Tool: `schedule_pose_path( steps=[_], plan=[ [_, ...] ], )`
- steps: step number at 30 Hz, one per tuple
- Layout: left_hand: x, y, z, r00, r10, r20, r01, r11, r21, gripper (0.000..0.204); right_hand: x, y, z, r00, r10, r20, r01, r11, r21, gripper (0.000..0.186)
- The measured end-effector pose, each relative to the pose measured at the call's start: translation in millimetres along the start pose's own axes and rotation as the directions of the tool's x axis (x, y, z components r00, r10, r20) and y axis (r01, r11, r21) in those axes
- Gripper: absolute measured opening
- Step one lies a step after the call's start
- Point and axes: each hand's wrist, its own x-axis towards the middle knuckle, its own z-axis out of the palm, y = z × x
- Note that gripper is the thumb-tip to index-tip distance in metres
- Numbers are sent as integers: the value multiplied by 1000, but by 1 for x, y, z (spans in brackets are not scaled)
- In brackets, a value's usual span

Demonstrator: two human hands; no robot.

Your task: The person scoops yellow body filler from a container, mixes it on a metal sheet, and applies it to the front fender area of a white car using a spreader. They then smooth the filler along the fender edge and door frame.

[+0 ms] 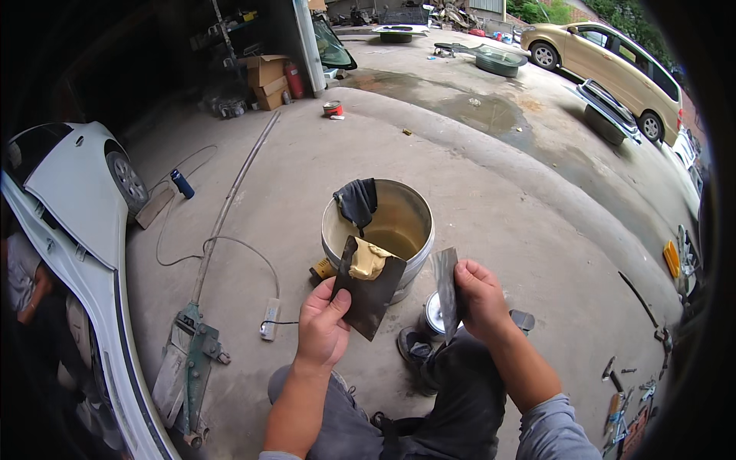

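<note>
My left hand [326, 322] is closed on a dark flat plate [372, 299], its thumb lying on top. A lump of yellowish putty [367, 261] sits near the plate's far edge. In my right hand [481, 297] is a grey flat spreader [446, 290], tilted on edge and apart from the plate. Just beyond the plate stands a bucket [422, 211] with murky liquid inside, and a dark cloth [357, 202] hangs over its rim. Below the spreader, a round can [435, 314] is partly hidden by it.
A floor jack [192, 368] with a long handle lies at left, near a white car [77, 180] where another person [27, 276] sits. A power strip [270, 320] trails a cable. Hand tools [625, 406] lie at right; a red tin [333, 109] stands farther off.
</note>
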Motion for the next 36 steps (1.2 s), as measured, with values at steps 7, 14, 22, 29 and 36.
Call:
schedule_pose_path(
  steps=[7,14,22,29,36],
  plan=[
    [-10,-35,15,949,-281,141,268,958,107,29,-3,0,13,926,371,67,-373,928,14,32],
    [-12,-34,18,983,-134,122,113,979,170,28,-2,10,2,918,331,219,-317,944,-95,29],
    [-12,-14,23,999,-1,52,2,1000,-20,28,12,20,-29,827,376,418,-378,922,-81,29],
    [-10,-37,3,974,-202,98,192,976,101,28,9,12,-14,779,356,516,-553,779,297,33],
    [-6,-25,13,988,-139,66,144,987,-66,27,5,8,-13,791,380,479,-467,881,73,29]
  ],
)
